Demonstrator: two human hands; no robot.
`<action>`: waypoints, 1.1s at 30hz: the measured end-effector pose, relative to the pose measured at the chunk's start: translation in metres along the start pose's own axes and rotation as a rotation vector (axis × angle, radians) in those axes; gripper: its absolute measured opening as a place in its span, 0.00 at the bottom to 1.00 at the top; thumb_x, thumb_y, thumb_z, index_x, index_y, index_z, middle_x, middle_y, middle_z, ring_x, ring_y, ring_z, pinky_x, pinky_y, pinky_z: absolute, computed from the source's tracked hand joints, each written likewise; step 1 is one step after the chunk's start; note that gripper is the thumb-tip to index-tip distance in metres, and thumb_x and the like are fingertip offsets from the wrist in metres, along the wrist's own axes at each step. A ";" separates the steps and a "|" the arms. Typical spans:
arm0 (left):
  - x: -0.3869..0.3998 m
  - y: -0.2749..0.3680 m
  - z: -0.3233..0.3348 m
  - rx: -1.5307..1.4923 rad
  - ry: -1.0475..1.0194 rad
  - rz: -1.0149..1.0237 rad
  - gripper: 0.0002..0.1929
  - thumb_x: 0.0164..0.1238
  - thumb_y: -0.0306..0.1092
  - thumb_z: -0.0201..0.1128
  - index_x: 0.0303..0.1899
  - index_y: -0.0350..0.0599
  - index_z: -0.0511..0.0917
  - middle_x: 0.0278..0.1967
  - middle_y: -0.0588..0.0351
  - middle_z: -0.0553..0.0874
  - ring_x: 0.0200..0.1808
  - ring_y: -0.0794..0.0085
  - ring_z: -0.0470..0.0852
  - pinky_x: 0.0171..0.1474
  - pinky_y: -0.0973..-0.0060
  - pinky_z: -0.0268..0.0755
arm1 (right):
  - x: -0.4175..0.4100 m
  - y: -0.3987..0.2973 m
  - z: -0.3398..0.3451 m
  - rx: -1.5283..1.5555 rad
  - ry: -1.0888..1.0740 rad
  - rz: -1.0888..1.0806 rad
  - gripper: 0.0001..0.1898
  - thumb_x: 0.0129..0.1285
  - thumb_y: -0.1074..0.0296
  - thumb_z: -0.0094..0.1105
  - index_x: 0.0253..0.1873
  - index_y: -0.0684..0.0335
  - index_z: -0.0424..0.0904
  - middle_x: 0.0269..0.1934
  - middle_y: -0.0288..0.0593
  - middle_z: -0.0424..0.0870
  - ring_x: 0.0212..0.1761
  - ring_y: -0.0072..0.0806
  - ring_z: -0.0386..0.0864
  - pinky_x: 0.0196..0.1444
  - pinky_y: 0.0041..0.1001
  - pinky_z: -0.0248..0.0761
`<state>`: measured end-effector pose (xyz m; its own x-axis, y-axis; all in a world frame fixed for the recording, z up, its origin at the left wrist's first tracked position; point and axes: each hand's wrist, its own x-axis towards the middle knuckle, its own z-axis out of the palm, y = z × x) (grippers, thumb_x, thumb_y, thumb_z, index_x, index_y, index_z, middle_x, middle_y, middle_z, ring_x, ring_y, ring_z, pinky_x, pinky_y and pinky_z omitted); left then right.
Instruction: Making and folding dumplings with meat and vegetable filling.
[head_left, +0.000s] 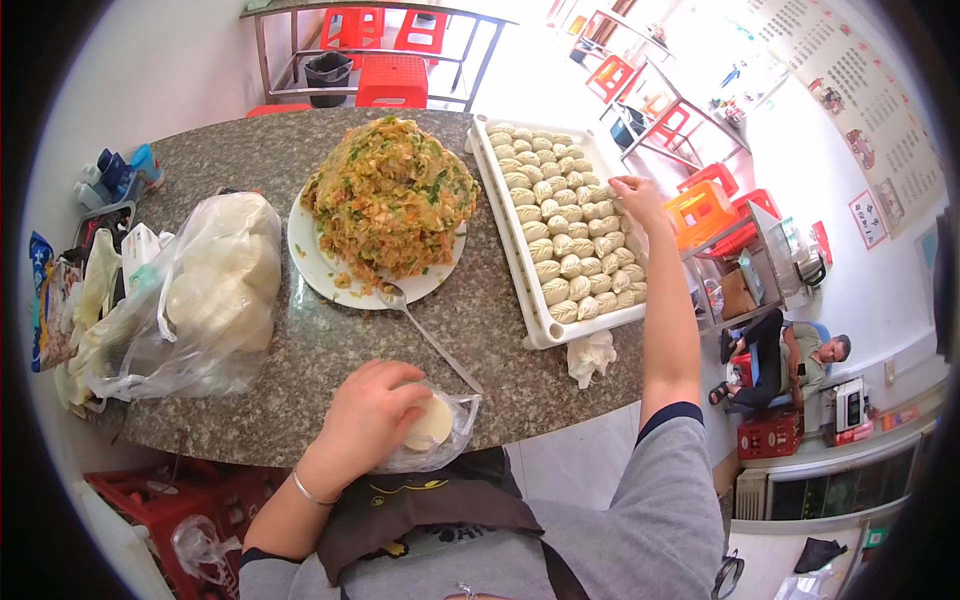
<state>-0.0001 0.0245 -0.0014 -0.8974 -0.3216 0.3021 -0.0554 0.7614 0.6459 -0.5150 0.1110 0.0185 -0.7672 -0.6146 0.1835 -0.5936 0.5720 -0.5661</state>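
Note:
My left hand (379, 409) curls over the near side of a stack of round dough wrappers (433, 426), its fingertips touching their left edge. The stack sits in a clear plastic bag (466, 420) at the counter's front edge. My right hand (639, 201) reaches to the right side of a white plastic tray (534, 315). Its fingertips are pinched together at the rows of pleated dumplings (570, 225); whether a dumpling is between them is hidden. A heap of chopped filling (394, 191) rises from a white plate (330, 281), with a metal spoon (435, 341) leaning on the rim.
A large plastic bag of dough wrappers (225, 292) stands left on the speckled stone counter (315, 367). Crumpled tissue (591, 358) lies below the tray. Small bottles and packets (112, 176) crowd the far left. Red stools (391, 81) stand beyond; a seated person (806, 356) is at right.

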 end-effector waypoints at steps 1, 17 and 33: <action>-0.001 -0.002 0.001 -0.007 -0.014 0.014 0.07 0.49 0.28 0.66 0.32 0.43 0.80 0.41 0.52 0.83 0.44 0.58 0.81 0.50 0.65 0.73 | 0.000 0.002 0.001 0.001 -0.003 0.001 0.13 0.61 0.68 0.57 0.48 0.65 0.84 0.36 0.41 0.87 0.35 0.21 0.82 0.39 0.22 0.73; -0.014 -0.032 -0.025 -1.605 0.325 -0.383 0.11 0.71 0.28 0.56 0.51 0.45 0.68 0.43 0.53 0.83 0.39 0.75 0.85 0.41 0.76 0.79 | -0.224 -0.172 0.076 0.203 -0.391 -0.487 0.22 0.58 0.68 0.66 0.58 0.62 0.75 0.39 0.44 0.83 0.39 0.31 0.81 0.46 0.30 0.73; -0.030 -0.060 -0.014 -1.752 0.670 -0.529 0.14 0.71 0.29 0.55 0.55 0.38 0.72 0.49 0.54 0.82 0.50 0.70 0.83 0.53 0.73 0.79 | -0.243 -0.199 0.133 0.175 -0.301 -0.567 0.14 0.62 0.76 0.55 0.52 0.65 0.79 0.30 0.55 0.81 0.30 0.47 0.80 0.34 0.36 0.72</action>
<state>0.0365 -0.0194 -0.0394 -0.6305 -0.7431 -0.2240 0.5865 -0.6452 0.4896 -0.1781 0.0744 -0.0200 -0.2317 -0.9337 0.2731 -0.8172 0.0345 -0.5753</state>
